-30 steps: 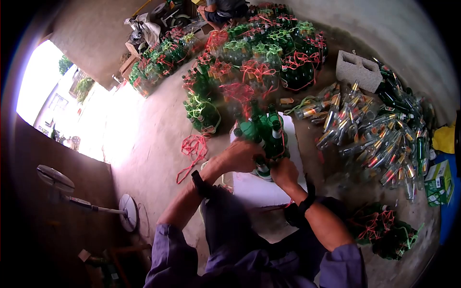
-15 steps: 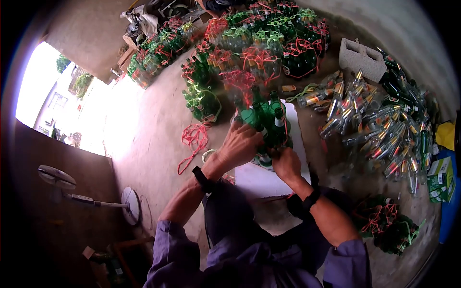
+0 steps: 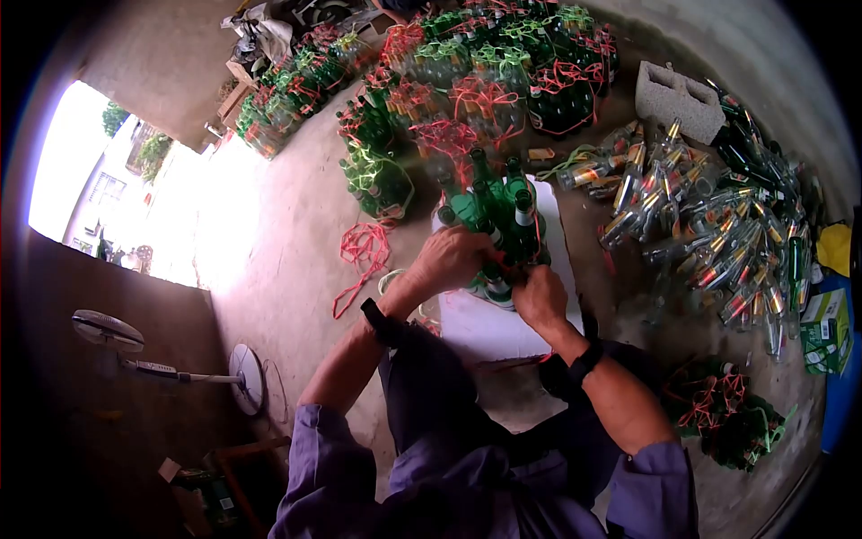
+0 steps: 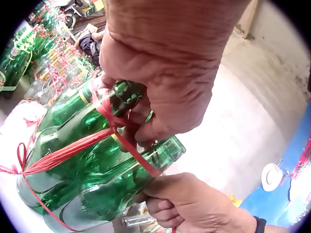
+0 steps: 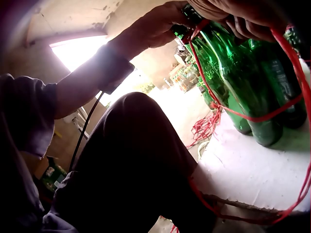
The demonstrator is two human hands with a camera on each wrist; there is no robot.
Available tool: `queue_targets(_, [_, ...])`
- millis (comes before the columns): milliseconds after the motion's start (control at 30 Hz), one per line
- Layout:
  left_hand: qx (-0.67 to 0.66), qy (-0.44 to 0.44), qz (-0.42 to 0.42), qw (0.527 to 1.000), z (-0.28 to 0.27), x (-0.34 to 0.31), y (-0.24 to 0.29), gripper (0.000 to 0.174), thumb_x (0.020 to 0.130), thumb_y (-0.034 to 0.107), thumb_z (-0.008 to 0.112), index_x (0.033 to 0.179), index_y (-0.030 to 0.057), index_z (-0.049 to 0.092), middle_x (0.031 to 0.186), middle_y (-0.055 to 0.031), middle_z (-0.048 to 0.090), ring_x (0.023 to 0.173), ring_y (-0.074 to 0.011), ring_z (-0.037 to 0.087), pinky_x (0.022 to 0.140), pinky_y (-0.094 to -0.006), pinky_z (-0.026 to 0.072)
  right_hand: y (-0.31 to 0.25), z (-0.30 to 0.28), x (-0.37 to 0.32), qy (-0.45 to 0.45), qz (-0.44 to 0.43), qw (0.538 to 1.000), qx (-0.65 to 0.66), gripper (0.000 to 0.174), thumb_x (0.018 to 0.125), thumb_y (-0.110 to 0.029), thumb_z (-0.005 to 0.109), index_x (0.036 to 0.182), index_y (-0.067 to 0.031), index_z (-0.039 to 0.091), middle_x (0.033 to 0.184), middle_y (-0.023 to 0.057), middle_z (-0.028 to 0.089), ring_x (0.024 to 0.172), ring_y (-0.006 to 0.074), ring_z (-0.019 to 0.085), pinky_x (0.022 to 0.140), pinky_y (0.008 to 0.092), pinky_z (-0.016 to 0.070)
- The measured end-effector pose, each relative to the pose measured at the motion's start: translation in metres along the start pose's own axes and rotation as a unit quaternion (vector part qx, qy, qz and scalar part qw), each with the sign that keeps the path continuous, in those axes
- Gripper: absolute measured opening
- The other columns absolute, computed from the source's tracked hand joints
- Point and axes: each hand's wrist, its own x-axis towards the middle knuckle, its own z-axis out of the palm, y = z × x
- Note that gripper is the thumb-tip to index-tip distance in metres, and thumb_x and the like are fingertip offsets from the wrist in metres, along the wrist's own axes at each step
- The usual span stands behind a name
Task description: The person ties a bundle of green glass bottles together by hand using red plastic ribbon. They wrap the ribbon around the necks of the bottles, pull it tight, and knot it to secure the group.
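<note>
Several green glass bottles (image 3: 523, 216) stand bunched on a white board (image 3: 485, 334) in front of the person's knees. Red plastic string (image 4: 73, 152) circles the bunch and crosses up over the necks. The left hand (image 3: 452, 260) is over the necks on the near left side. Its curled fingers (image 4: 141, 128) pinch the string where strands cross, partly hidden behind the hand. Low at the near right of the bunch, the right hand (image 3: 541, 299) grips the string, and a strand trails below its fist in the left wrist view. A long red loop (image 5: 307, 111) hangs beside the board.
Tied bundles of bottles (image 3: 485, 99) fill the back. Loose clear bottles (image 3: 709, 242) lie heaped at the right, beside a concrete block (image 3: 680, 101). A tangle of red string (image 3: 364, 251) lies on the floor at left. A fan (image 3: 180, 373) stands farther left; another bundle (image 3: 718, 409) is at lower right.
The head view has tilted slightly downward, so the scene sits higher. Both hands stay at the bottle necks with small shifts; the left hand first drew leftward, then came back in toward the necks.
</note>
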Motion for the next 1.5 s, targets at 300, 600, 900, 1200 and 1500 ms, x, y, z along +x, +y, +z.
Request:
queue_targets(300, [-0.058,-0.094,-0.015,0.994,-0.014,0.005,0.0,0.019,0.067,0.014,0.065,0.084,0.0091,0.072,0.074,-0.0132,0.067,0.077,-0.0318,0.066,0.068,-0.0411,0.0513,-0.006,-0.006,-0.002,-0.013,0.0,0.999,-0.032,0.028,0.085,-0.027,0.061,0.081,-0.0019,0.071,0.077,0.0257,0.066,0.08,0.0463,0.064,0.071,0.0546,0.05])
queue_targets(600, [-0.128,-0.098,-0.033,0.986,-0.019,0.003,-0.005,0.015,0.074,0.013,0.066,0.082,-0.0002,0.067,0.069,-0.0116,0.067,0.063,-0.0237,0.067,0.059,-0.0362,0.0518,-0.021,-0.018,-0.008,-0.005,-0.014,1.0,-0.026,0.028,0.088,-0.034,0.062,0.085,-0.0075,0.072,0.077,0.0232,0.066,0.078,0.0448,0.064,0.068,0.0535,0.05])
queue_targets(900, [-0.127,-0.057,-0.126,0.982,-0.021,0.009,0.005,0.011,0.082,0.011,0.062,0.082,0.001,0.067,0.07,-0.0108,0.068,0.066,-0.0199,0.069,0.061,-0.0338,0.0523,-0.027,-0.02,-0.009,0.001,-0.031,0.999,0.008,0.026,0.088,-0.031,0.062,0.085,-0.0067,0.072,0.078,0.0223,0.067,0.08,0.0441,0.064,0.068,0.0532,0.0498])
queue_targets(1200, [-0.203,0.024,-0.161,0.966,-0.016,0.011,0.027,0.014,0.086,0.012,0.06,0.09,0.0018,0.069,0.078,-0.0124,0.07,0.073,-0.0218,0.069,0.068,-0.0339,0.0523,-0.024,-0.017,-0.008,0.005,-0.019,1.0,-0.003,0.027,0.087,-0.028,0.061,0.084,-0.0035,0.071,0.077,0.0255,0.065,0.079,0.0459,0.064,0.069,0.0541,0.0497])
queue_targets(1500, [-0.283,-0.001,-0.204,0.937,-0.011,0.001,0.01,0.016,0.092,0.013,0.059,0.092,-0.0029,0.062,0.089,-0.0077,0.07,0.092,-0.0146,0.066,0.085,-0.0302,0.0512,-0.021,-0.015,-0.005,-0.008,-0.016,1.0,-0.002,0.028,0.088,-0.028,0.06,0.083,-0.0021,0.07,0.078,0.0254,0.065,0.08,0.0467,0.063,0.07,0.0547,0.0492])
